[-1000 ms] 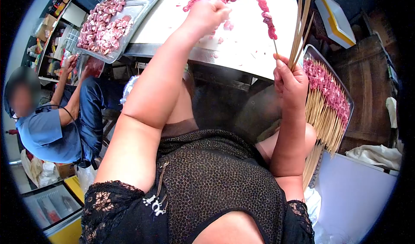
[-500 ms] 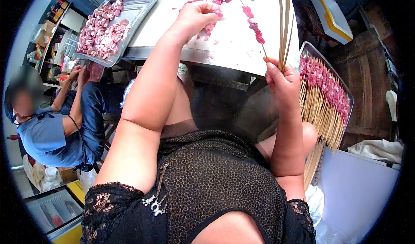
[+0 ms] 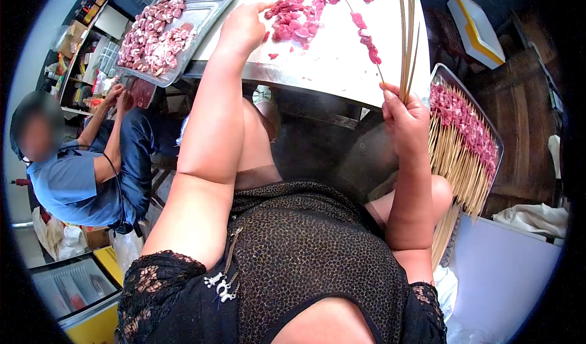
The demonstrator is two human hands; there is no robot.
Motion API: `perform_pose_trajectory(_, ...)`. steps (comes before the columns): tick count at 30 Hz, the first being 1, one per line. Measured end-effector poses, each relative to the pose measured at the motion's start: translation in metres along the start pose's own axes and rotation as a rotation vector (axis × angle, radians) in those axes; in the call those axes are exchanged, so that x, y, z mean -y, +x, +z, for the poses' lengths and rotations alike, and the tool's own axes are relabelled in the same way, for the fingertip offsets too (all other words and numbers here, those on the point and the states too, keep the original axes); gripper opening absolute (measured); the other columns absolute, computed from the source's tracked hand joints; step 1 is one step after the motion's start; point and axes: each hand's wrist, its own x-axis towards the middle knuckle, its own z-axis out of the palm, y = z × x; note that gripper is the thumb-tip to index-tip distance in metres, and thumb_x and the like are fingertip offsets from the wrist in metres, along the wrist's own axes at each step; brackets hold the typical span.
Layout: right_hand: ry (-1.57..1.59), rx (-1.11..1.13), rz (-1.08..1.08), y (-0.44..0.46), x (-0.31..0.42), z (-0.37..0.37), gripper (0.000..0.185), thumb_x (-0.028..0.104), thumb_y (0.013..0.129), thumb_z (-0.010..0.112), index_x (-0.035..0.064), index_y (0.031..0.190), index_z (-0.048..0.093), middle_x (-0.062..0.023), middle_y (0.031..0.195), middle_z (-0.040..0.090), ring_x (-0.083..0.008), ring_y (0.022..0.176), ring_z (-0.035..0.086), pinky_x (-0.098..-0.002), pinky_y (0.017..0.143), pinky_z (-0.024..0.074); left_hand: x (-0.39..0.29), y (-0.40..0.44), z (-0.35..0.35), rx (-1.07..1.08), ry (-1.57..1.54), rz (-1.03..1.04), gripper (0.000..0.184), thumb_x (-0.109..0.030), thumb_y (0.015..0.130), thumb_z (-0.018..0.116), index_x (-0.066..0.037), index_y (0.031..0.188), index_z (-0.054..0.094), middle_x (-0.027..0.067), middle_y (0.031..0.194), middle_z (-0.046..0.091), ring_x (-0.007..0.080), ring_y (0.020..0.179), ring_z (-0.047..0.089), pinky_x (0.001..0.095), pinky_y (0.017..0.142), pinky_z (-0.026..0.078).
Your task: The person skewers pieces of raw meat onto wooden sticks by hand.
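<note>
My right hand is closed round a bundle of bare bamboo skewers. Its thumb and fingers also grip the lower end of a separate meat skewer, threaded with several small red pieces and slanting up and left over the white tabletop. Across the table my left hand is at the left edge of the loose cut meat. One finger stretches out to the meat; the other fingers are partly hidden, and no held piece shows.
A metal tray of pale pink meat chunks stands at the table's left. Finished skewers fill another tray by my right arm. A co-worker in a blue shirt sits at left. A white-and-yellow box stands at back right.
My left hand has moved left, from a pinch beside the meat to the pile's left edge, with a finger extended. My right hand still holds the skewers. The view has shifted slightly.
</note>
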Motion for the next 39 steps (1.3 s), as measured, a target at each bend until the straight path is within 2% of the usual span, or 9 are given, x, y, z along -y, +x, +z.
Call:
perform_pose_trajectory(1, 0.004, 0.003, 0.001, 0.0, 0.002, 0.001, 0.021, 0.009, 0.088, 0.054, -0.0032, 0.104, 0.06, 0.0033, 0.06, 0.049, -0.0022, 0.048, 0.038, -0.0169, 0.043, 0.0262, -0.006, -0.003, -0.002, -0.047, -0.15, -0.005, 0.041, 0.0, 0.07, 0.053, -0.013, 0.107, 0.065, 0.0157, 0.088, 0.065, 0.0268, 0.078, 0.064, 0.0341, 0.076, 0.048)
perform_pose_trajectory(4, 0.001, 0.011, 0.004, 0.0, 0.005, 0.001, 0.021, 0.009, 0.088, 0.054, -0.0032, 0.104, 0.06, 0.0031, 0.06, 0.049, -0.0022, 0.048, 0.038, -0.0168, 0.043, 0.0263, -0.015, -0.002, 0.02, 0.097, -0.578, 0.082, 0.029, -0.008, 0.072, 0.061, -0.013, 0.099, 0.068, 0.0136, 0.083, 0.066, 0.0249, 0.077, 0.064, 0.033, 0.074, 0.049)
perform_pose_trajectory(8, 0.003, 0.025, -0.01, 0.004, -0.002, 0.0, 0.021, 0.009, 0.088, 0.054, -0.0035, 0.105, 0.059, 0.0033, 0.06, 0.049, -0.0021, 0.049, 0.038, -0.0165, 0.044, 0.0268, -0.03, -0.003, 0.025, 0.247, -0.147, 0.195, 0.017, -0.017, 0.072, 0.067, -0.013, 0.088, 0.069, 0.0095, 0.08, 0.066, 0.0206, 0.07, 0.063, 0.0304, 0.071, 0.05)
perform_pose_trajectory(13, 0.012, 0.023, -0.014, 0.004, 0.0, 0.0, 0.021, 0.009, 0.088, 0.055, -0.0035, 0.104, 0.06, 0.0039, 0.061, 0.049, -0.0019, 0.05, 0.039, -0.0161, 0.045, 0.0275, -0.038, -0.004, 0.007, 0.314, -0.317, -0.059, 0.016, -0.018, 0.076, 0.065, -0.012, 0.09, 0.069, 0.0087, 0.084, 0.068, 0.0178, 0.071, 0.064, 0.0309, 0.065, 0.051)
perform_pose_trajectory(15, 0.026, 0.022, -0.013, 0.002, -0.002, -0.001, 0.021, 0.009, 0.088, 0.055, -0.0035, 0.104, 0.06, 0.004, 0.061, 0.049, -0.0019, 0.051, 0.039, -0.016, 0.045, 0.0278, -0.026, 0.0, 0.014, 0.246, -0.979, -0.194, 0.018, -0.015, 0.084, 0.059, -0.003, 0.096, 0.064, 0.0118, 0.089, 0.067, 0.0192, 0.076, 0.066, 0.029, 0.063, 0.053)
perform_pose_trajectory(19, -0.044, 0.102, 0.011, 0.001, -0.003, 0.004, 0.021, 0.008, 0.088, 0.054, -0.0033, 0.104, 0.061, 0.004, 0.063, 0.049, -0.0026, 0.053, 0.041, -0.0167, 0.047, 0.0305, -0.024, 0.004, 0.012, 0.281, -1.571, -0.295, 0.021, -0.01, 0.091, 0.047, 0.007, 0.1, 0.055, 0.0205, 0.095, 0.064, 0.0244, 0.084, 0.066, 0.0305, 0.073, 0.056)
perform_pose_trajectory(29, -0.122, 0.123, 0.061, 0.0, -0.015, 0.011, 0.019, 0.009, 0.087, 0.055, -0.0018, 0.101, 0.063, 0.0044, 0.065, 0.05, -0.0035, 0.055, 0.044, -0.0182, 0.05, 0.0359, -0.045, 0.002, 0.007, 0.372, -1.89, -0.347, 0.022, -0.01, 0.092, 0.043, 0.006, 0.102, 0.054, 0.0245, 0.097, 0.062, 0.0311, 0.089, 0.064, 0.038, 0.077, 0.055)
perform_pose_trajectory(32, -0.121, 0.112, 0.081, 0.0, -0.016, 0.01, 0.019, 0.008, 0.087, 0.055, -0.0018, 0.101, 0.062, 0.0046, 0.065, 0.05, -0.0035, 0.055, 0.044, -0.0181, 0.049, 0.0354, -0.051, 0.001, 0.011, 0.206, -1.736, -0.312, 0.022, -0.011, 0.093, 0.043, 0.006, 0.102, 0.054, 0.0249, 0.098, 0.062, 0.0311, 0.09, 0.064, 0.0375, 0.076, 0.056)
perform_pose_trajectory(39, -0.138, 0.104, 0.059, 0.0, -0.014, 0.011, 0.019, 0.009, 0.087, 0.055, -0.0017, 0.101, 0.062, 0.0045, 0.065, 0.05, -0.0035, 0.055, 0.044, -0.018, 0.049, 0.0348, -0.052, 0.001, 0.015, 0.245, -1.74, -0.303, 0.024, -0.011, 0.093, 0.044, 0.007, 0.103, 0.055, 0.0225, 0.096, 0.063, 0.0293, 0.089, 0.064, 0.0363, 0.074, 0.056)
